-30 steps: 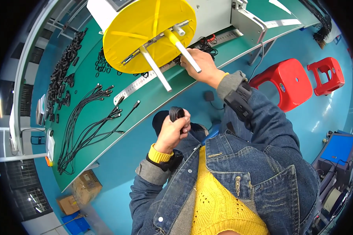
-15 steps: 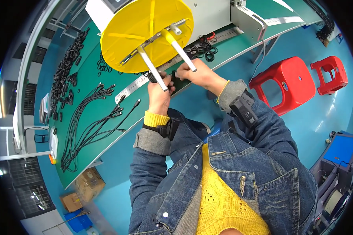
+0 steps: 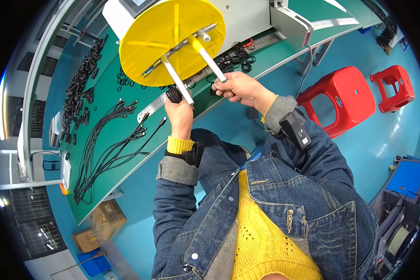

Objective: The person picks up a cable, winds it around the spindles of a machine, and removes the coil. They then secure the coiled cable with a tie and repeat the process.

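A small coil of black cable (image 3: 173,95) shows at the fingertips of my left hand (image 3: 179,116), which is closed round it beside one of two metal rods (image 3: 176,80). These rods stick out from a round yellow disc (image 3: 140,56) on a machine. By the tip of the other rod (image 3: 213,66), my right hand (image 3: 241,88) has its thumb and fingers pinched together. Something small and dark is at those fingertips; its kind is hidden. Long black cables (image 3: 98,149) lie in a bundle on the green table (image 3: 126,158) to the left.
A heap of black coiled cables (image 3: 74,77) lies along the table's far left side. More black loops (image 3: 241,60) are by a steel ruler (image 3: 270,40) at the white machine body (image 3: 247,18). Red stools (image 3: 347,100) stand to the right; a cardboard box (image 3: 108,219) sits at lower left.
My hands have drawn apart: the left has shifted a little left and down, the right slightly to the right. The black coil in my left hand shows more plainly.
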Action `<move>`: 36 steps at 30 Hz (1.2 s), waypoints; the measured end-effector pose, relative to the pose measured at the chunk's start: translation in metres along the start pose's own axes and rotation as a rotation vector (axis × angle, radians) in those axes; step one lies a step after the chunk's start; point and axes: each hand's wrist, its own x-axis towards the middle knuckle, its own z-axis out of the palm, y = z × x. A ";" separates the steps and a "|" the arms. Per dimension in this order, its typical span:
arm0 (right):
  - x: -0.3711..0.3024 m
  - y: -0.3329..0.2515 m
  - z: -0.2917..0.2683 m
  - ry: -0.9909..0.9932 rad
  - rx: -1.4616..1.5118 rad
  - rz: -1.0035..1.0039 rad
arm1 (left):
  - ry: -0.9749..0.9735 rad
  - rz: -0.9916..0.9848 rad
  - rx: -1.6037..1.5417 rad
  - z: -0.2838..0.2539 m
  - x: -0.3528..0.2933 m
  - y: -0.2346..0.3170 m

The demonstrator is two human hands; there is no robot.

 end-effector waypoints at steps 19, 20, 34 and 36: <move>-0.010 0.005 0.000 0.007 0.064 -0.015 | -0.108 0.268 0.200 -0.013 0.005 -0.014; -0.012 0.007 0.001 0.008 0.066 -0.015 | -0.086 0.266 0.164 -0.015 0.002 -0.013; -0.065 0.041 0.030 -0.280 0.241 -0.056 | -0.691 -0.356 -0.501 -0.033 -0.059 0.004; -0.073 0.045 0.029 -0.274 0.379 -0.125 | -0.678 -0.340 -0.508 -0.033 -0.059 0.002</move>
